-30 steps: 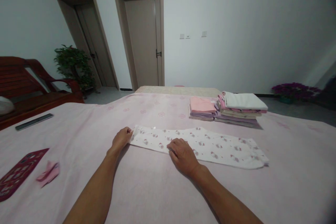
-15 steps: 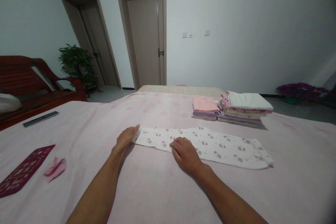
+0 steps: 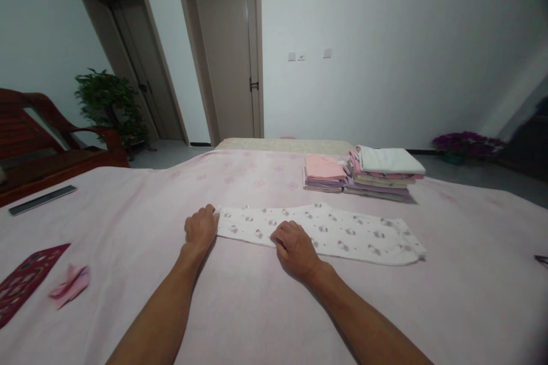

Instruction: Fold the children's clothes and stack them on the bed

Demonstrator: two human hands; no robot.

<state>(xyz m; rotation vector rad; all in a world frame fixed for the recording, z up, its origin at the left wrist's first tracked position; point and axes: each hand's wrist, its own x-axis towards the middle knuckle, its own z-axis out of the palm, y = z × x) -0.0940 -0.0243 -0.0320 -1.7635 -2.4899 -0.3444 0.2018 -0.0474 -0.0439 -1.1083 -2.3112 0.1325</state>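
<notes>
A pair of white pants point(image 3: 351, 236) with a small grey-and-red print lies lengthwise in a flat strip, narrow leg end to the left and waist to the right. At the narrow end, my left hand point(image 3: 201, 228) is closed on the hem, its fingertips partly hidden. My right hand point(image 3: 295, 245) is over the middle of the strip, fingers bent and closed on the cloth near its front edge. The pants rest on a pale pink sheet point(image 3: 257, 308).
Behind the pants stand a shorter folded stack topped with pink cloth point(image 3: 324, 168) and a taller one topped with white cloth point(image 3: 389, 161). On the left lie a crumpled pink cloth point(image 3: 71, 285), a dark red patterned piece point(image 3: 29, 279) and a dark flat bar point(image 3: 43, 199).
My left hand has shifted slightly left and its fingers have curled more at the hem. The view has turned a little right, so the surroundings sit further left.
</notes>
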